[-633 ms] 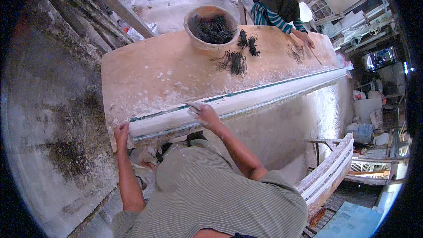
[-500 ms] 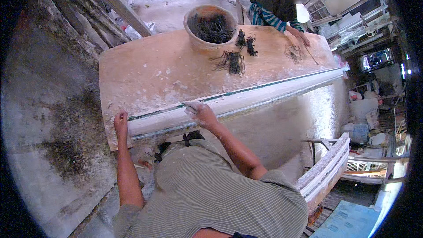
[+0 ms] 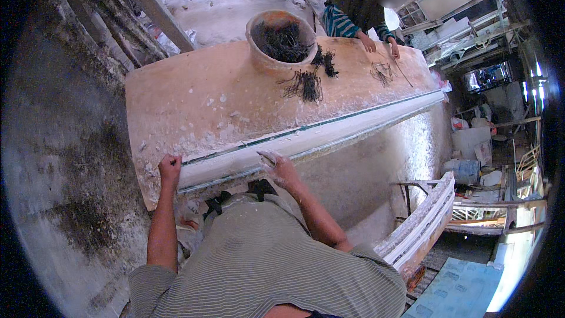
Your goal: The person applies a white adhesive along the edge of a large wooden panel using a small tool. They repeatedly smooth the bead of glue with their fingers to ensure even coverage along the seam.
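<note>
A long white plaster moulding (image 3: 329, 128) lies along the near edge of the tan table (image 3: 194, 97), with a narrow dark green strip (image 3: 259, 139) on its far side. At the moulding's left end is my left hand (image 3: 170, 171), its fingers closed in a pinch; what lies between them, if anything, is hidden. My right hand (image 3: 283, 172) is over the moulding's near side, left of its middle. Its fingers are closed around a small grey, flat-looking piece that points up and left; its kind is unclear. White residue covers those fingers.
A round tub (image 3: 254, 44) of dark, wiry strands stands at the table's far side. Dark strand bundles (image 3: 307, 85) lie beside it. White flakes dot the tabletop. Another person (image 3: 347, 15) works at the far right corner. A white-crusted beam (image 3: 421, 221) stands right of me.
My right hand has drawn nearer to me, off the green strip and over the moulding. My left hand stays at the left end. The other person's second hand now shows on the table.
</note>
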### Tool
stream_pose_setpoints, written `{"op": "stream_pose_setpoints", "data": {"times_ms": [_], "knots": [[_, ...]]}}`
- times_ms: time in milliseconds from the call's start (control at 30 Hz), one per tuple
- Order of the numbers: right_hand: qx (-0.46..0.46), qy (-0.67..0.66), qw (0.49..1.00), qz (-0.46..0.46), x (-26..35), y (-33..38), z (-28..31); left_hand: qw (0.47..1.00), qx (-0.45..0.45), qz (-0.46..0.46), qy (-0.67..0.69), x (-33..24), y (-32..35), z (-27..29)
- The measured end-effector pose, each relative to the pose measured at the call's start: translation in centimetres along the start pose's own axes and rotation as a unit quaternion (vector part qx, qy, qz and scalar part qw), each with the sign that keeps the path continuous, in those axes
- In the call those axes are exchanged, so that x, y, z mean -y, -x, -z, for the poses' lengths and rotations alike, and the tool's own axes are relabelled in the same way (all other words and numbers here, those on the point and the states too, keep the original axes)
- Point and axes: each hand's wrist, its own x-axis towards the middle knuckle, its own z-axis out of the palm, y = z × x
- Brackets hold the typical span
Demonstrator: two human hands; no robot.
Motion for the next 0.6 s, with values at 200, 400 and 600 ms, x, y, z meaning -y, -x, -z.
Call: {"op": "stream_pose_setpoints", "data": {"times_ms": [200,400,600], "knots": [[0.005,-0.033,0.999,0.004,1.4,-0.9,-1.1,0.999,0.000,-0.004,0.036,0.4,-0.3,-0.1],[0.043,-0.063,0.996,0.042,1.8,-2.5,-2.1,0.998,-0.009,0.027,0.056,0.7,-0.3,-0.1],[0.075,-0.056,0.993,0.076,1.6,-3.2,-3.7,0.983,-0.177,-0.026,-0.028,-1.5,3.2,1.9]]}}
